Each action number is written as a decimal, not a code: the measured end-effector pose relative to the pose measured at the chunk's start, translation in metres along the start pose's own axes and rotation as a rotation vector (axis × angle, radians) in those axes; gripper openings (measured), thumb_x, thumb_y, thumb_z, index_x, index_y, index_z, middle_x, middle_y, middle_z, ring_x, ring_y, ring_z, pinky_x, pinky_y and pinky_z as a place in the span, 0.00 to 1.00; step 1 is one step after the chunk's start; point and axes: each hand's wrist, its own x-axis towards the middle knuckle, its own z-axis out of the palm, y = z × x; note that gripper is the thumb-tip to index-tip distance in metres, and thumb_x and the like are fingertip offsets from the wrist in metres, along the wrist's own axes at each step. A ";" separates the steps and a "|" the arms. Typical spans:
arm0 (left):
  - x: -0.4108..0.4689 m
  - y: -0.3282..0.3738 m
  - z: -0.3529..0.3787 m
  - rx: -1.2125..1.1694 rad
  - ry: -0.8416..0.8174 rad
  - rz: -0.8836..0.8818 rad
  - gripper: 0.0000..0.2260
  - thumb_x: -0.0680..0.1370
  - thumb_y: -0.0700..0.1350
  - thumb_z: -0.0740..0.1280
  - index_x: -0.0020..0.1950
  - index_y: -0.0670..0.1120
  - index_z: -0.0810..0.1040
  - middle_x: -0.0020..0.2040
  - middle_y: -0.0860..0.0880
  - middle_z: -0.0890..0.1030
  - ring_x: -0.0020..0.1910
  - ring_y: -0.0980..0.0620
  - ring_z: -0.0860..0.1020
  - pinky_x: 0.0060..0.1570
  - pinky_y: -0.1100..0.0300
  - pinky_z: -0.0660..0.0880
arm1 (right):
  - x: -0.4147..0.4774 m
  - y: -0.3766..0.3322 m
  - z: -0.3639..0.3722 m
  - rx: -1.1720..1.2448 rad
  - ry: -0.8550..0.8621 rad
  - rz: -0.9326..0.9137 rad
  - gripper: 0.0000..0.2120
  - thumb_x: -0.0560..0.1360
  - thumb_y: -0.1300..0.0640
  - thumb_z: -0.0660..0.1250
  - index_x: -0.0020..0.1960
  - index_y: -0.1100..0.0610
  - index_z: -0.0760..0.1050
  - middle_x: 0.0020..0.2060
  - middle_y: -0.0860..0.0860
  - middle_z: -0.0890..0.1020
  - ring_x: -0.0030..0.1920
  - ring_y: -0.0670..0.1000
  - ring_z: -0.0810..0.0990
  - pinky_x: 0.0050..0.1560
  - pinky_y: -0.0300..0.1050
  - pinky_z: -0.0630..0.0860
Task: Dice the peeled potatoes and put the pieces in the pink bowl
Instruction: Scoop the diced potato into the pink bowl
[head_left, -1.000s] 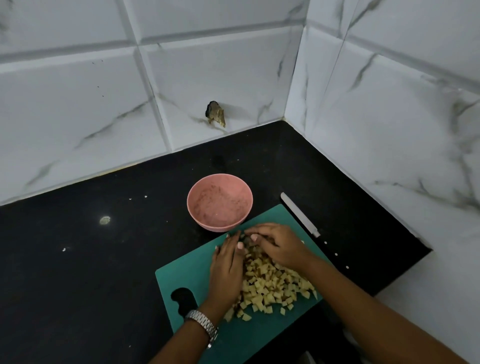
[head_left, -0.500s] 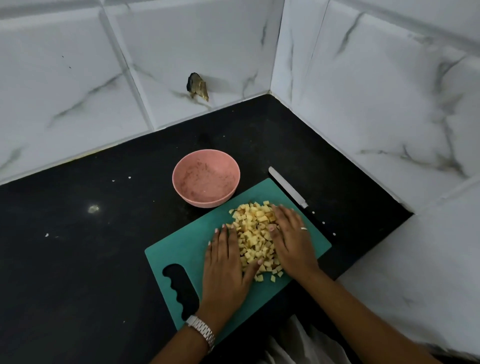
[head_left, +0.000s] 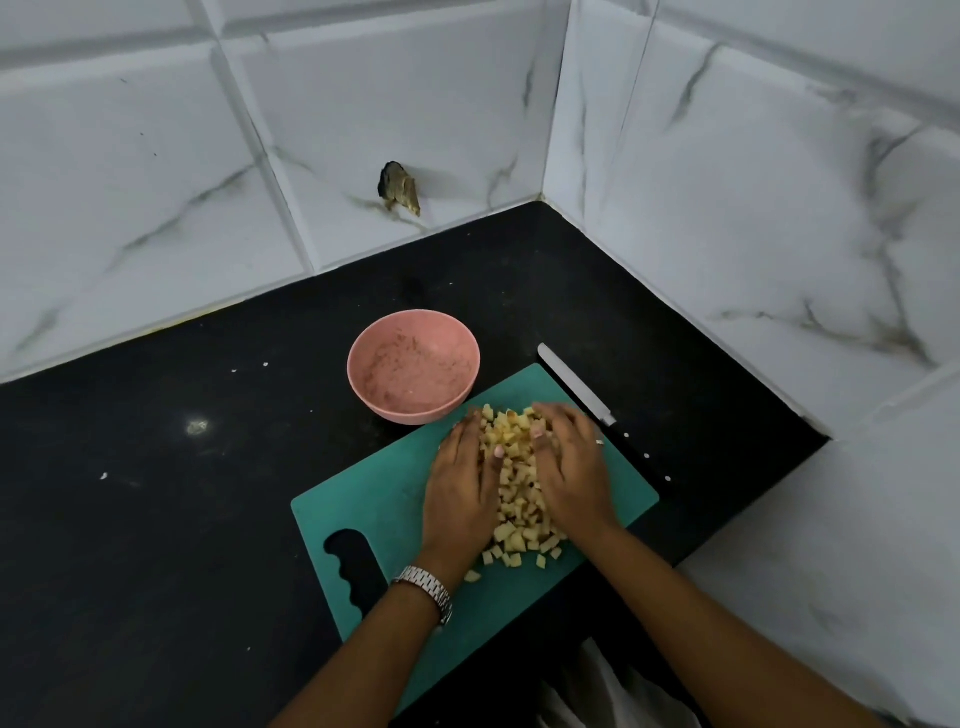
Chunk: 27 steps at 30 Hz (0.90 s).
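Observation:
A heap of yellow diced potato pieces (head_left: 517, 483) lies on the teal cutting board (head_left: 374, 499). My left hand (head_left: 460, 493) presses against the heap's left side with fairly straight fingers. My right hand (head_left: 571, 467), with a ring on one finger, presses against its right side, so the pile is squeezed between both palms. Several loose cubes sit at the near end of the pile. The pink bowl (head_left: 413, 371) stands just beyond the board's far left corner and holds only specks.
A white-bladed knife with a black handle (head_left: 587, 395) lies on the black counter (head_left: 156, 493) along the board's right edge. White marble-tile walls (head_left: 753, 234) close off the corner behind and to the right. A white cloth or bag (head_left: 597, 691) shows at the bottom.
Both hands have closed in on the heap and slid toward its far end, gathering the scattered cubes into a narrower pile. The camera has also shifted.

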 end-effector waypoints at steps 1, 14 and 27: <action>0.002 0.001 0.000 -0.026 0.011 -0.010 0.26 0.81 0.58 0.49 0.76 0.48 0.61 0.75 0.50 0.64 0.74 0.55 0.60 0.72 0.60 0.55 | 0.004 0.002 -0.001 -0.028 0.007 0.031 0.30 0.78 0.38 0.49 0.69 0.55 0.73 0.64 0.49 0.73 0.66 0.47 0.68 0.64 0.42 0.66; 0.032 0.034 0.025 -0.565 0.223 -0.249 0.12 0.82 0.46 0.59 0.57 0.46 0.81 0.53 0.50 0.82 0.54 0.56 0.79 0.59 0.53 0.76 | 0.012 -0.009 0.013 0.145 -0.053 0.114 0.16 0.81 0.49 0.58 0.59 0.54 0.79 0.53 0.46 0.80 0.54 0.45 0.78 0.56 0.40 0.74; 0.049 0.065 0.029 -1.103 0.377 -0.557 0.14 0.82 0.45 0.58 0.52 0.39 0.81 0.49 0.43 0.84 0.49 0.49 0.82 0.47 0.61 0.79 | 0.031 -0.036 0.014 0.873 0.089 0.611 0.12 0.82 0.60 0.61 0.50 0.62 0.82 0.47 0.58 0.86 0.51 0.58 0.84 0.54 0.54 0.81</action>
